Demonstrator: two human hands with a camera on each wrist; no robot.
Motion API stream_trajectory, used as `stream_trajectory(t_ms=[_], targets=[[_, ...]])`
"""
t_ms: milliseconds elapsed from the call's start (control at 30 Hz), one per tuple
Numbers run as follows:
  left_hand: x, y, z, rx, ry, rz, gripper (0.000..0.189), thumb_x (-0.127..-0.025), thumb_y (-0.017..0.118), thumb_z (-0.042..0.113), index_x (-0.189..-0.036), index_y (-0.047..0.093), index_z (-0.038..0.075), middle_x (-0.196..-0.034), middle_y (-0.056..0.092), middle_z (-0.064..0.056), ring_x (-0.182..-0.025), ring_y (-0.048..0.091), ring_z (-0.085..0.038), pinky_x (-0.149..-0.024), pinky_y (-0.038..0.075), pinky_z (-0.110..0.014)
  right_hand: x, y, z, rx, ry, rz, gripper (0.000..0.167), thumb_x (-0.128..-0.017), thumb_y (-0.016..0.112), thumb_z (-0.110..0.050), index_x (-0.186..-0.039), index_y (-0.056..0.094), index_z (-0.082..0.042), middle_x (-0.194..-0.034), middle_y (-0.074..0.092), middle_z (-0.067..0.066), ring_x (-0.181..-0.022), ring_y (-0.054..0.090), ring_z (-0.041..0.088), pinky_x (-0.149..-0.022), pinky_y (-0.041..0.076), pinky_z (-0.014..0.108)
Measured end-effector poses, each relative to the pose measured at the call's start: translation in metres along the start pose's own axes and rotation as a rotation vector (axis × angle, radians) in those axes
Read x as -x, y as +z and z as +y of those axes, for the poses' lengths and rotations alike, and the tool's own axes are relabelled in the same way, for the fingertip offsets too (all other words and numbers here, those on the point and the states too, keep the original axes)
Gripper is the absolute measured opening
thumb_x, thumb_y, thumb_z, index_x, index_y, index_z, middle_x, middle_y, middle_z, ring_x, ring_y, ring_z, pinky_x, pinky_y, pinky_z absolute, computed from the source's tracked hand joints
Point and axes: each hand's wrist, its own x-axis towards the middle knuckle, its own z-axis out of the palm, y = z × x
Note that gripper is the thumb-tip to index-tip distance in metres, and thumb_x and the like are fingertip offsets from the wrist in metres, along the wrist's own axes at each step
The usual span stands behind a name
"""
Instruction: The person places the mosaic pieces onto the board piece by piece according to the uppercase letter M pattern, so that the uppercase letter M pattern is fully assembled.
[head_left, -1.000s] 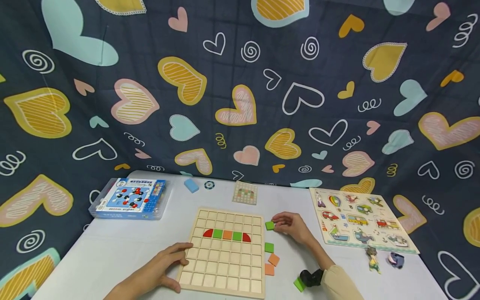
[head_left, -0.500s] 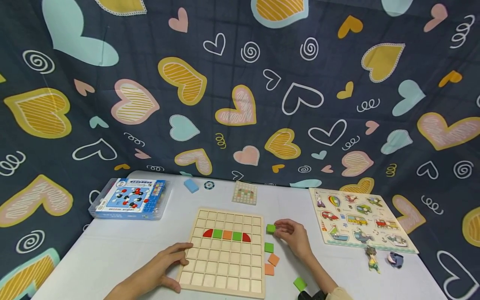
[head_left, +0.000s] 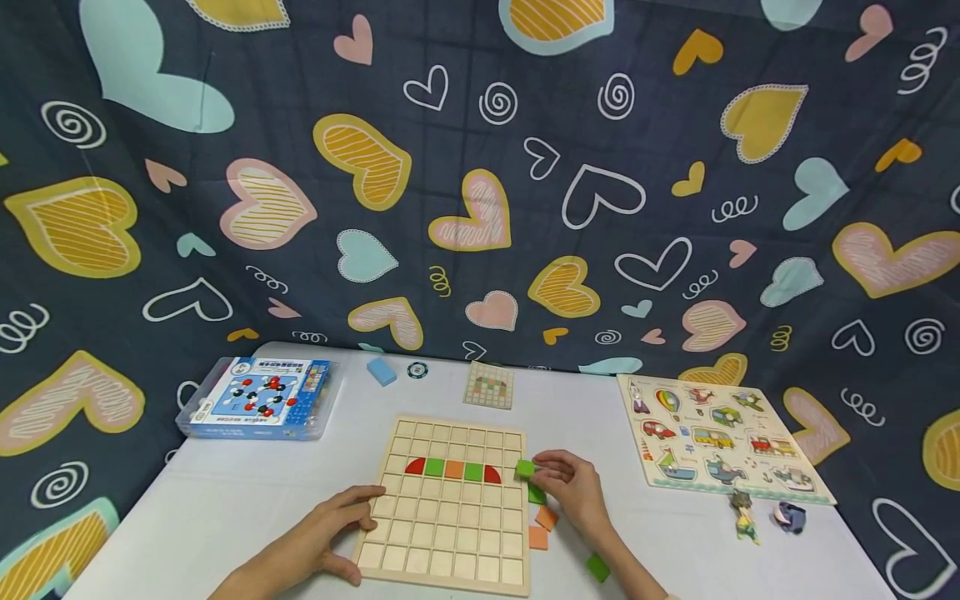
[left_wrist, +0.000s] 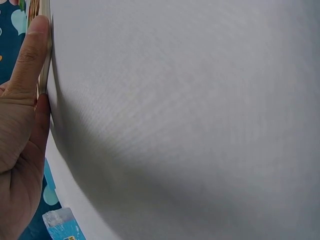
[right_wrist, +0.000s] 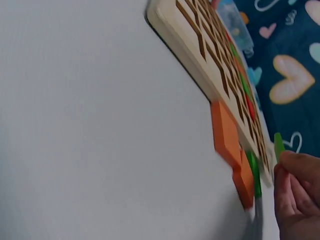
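The right hand (head_left: 573, 492) pinches a green tile (head_left: 525, 469) between thumb and fingertips; beside them lie another green tile (head_left: 537, 495) and two orange tiles (head_left: 538, 538). Leftward of them, the left hand (head_left: 341, 527), fingers parted, touches the grid board (head_left: 453, 533).

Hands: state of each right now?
Left hand: open, touching the left edge of the grid board.
Right hand: closed, pinching a green tile.

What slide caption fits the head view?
Right hand pinches a green tile by a gridded board; left hand touches the board's left edge.
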Motion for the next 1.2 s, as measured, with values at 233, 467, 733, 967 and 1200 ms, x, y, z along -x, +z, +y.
stream_trajectory(t_ms=[233, 467, 733, 967, 1200], targets=[[0.000, 0.000, 0.001, 0.012, -0.002, -0.002, 0.040, -0.072, 0.074, 0.042, -0.103, 0.059, 0.022, -0.136, 0.047, -0.021, -0.122, 0.047, -0.029, -0.099, 0.038, -0.020, 0.010, 0.018, -0.018, -0.052, 0.000, -0.070, 0.026, -0.078, 0.071, 0.010, -0.102, 0.063, 0.012, -0.099, 0.068, 0.027, -0.084, 0.068, 0.028, -0.070, 0.054, 0.022], [0.000, 0.000, 0.001, -0.005, 0.013, 0.011, 0.040, -0.071, 0.075, 0.041, -0.102, 0.060, 0.021, -0.135, 0.048, -0.021, -0.121, 0.048, -0.029, -0.098, 0.039, -0.020, 0.008, 0.039, -0.008, -0.168, -0.001, -0.130, 0.029, -0.079, 0.072, 0.007, -0.106, 0.063, 0.011, -0.102, 0.067, 0.026, -0.086, 0.069, 0.024, -0.073, 0.054, 0.023], [0.000, 0.000, 0.002, -0.003, -0.006, -0.014, 0.040, -0.071, 0.075, 0.042, -0.103, 0.060, 0.022, -0.136, 0.047, -0.022, -0.120, 0.049, -0.034, -0.098, 0.041, -0.022, 0.011, 0.064, -0.015, -0.166, -0.048, -0.177, 0.028, -0.079, 0.074, 0.004, -0.105, 0.064, 0.008, -0.102, 0.068, 0.022, -0.090, 0.068, 0.028, -0.075, 0.054, 0.022], [-0.002, -0.001, 0.002, 0.000, -0.005, -0.017, 0.039, -0.071, 0.075, 0.041, -0.102, 0.060, 0.021, -0.135, 0.047, -0.023, -0.118, 0.049, -0.036, -0.097, 0.041, -0.023, 0.012, 0.086, -0.022, -0.142, -0.122, -0.207, 0.026, -0.078, 0.074, 0.006, -0.103, 0.065, 0.007, -0.101, 0.068, 0.020, -0.085, 0.068, 0.028, -0.071, 0.055, 0.022], [-0.002, -0.001, 0.002, 0.002, -0.040, -0.031, 0.038, -0.071, 0.075, 0.042, -0.100, 0.060, 0.023, -0.136, 0.048, -0.021, -0.118, 0.049, -0.036, -0.098, 0.041, -0.022, 0.012, 0.103, -0.027, -0.041, -0.240, -0.185, 0.020, -0.076, 0.072, 0.010, -0.096, 0.067, 0.006, -0.092, 0.070, 0.017, -0.076, 0.068, 0.019, -0.063, 0.053, 0.019]])
